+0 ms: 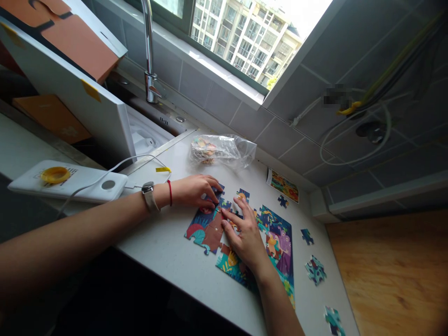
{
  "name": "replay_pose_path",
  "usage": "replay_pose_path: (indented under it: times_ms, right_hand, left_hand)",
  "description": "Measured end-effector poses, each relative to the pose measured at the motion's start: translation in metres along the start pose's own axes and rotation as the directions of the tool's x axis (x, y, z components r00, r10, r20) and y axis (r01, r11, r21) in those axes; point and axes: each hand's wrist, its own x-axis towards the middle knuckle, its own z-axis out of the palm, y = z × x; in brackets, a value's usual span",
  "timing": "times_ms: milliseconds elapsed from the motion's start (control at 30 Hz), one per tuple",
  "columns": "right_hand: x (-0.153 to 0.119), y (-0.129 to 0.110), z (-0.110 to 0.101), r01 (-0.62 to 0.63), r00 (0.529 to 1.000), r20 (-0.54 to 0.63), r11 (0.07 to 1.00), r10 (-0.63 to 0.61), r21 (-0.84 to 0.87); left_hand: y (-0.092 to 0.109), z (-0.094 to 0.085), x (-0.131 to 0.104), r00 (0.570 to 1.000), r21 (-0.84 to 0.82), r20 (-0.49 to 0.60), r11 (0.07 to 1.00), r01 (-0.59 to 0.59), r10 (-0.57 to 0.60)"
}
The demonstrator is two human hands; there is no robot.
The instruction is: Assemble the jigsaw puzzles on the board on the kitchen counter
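Observation:
A partly joined jigsaw puzzle [213, 233] in blue, brown and teal lies on the white countertop. My left hand [196, 191], wearing a watch and a red cord, is at its upper left corner. Its thumb and fingers are bent closely over a dark blue puzzle piece [220, 189], partly hiding it. From the right, my right hand [247, 235] rests over the puzzle's middle, fingers apart, fingertips touching the brown part near the left hand. Its palm covers some pieces. To the right is a larger joined section [285, 247] with a purple figure.
Loose puzzle pieces [316, 269] lie along the right. A clear plastic bag [224, 151] with more pieces and a picture card [283, 184] are at the back. On the left are a white power bank [80, 182] with a cable, a big box [87, 93] and a faucet [150, 70].

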Motion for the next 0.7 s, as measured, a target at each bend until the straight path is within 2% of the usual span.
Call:
replay_pose_path:
  times_ms: [300,567,700]
  right_hand:
    - [-0.0012,0.0008,-0.002,0.064,0.998,0.025,0.998,-0.063,-0.015]
    - [-0.0028,0.0015,-0.0058,0.05,0.996,0.079,0.999,-0.049,-0.018]
    - [-0.0028,0.0008,-0.0046,0.053,0.998,0.046,0.999,-0.052,-0.006]
  left_hand:
    - [0.0006,0.0007,0.0006,1.0,-0.002,-0.016,1.0,-0.006,0.006]
    - [0.0008,0.0021,0.0004,1.0,-0.001,-0.026,1.0,-0.003,0.003]
    - [0.001,0.0032,-0.0002,1.0,0.02,-0.031,1.0,0.002,-0.001]
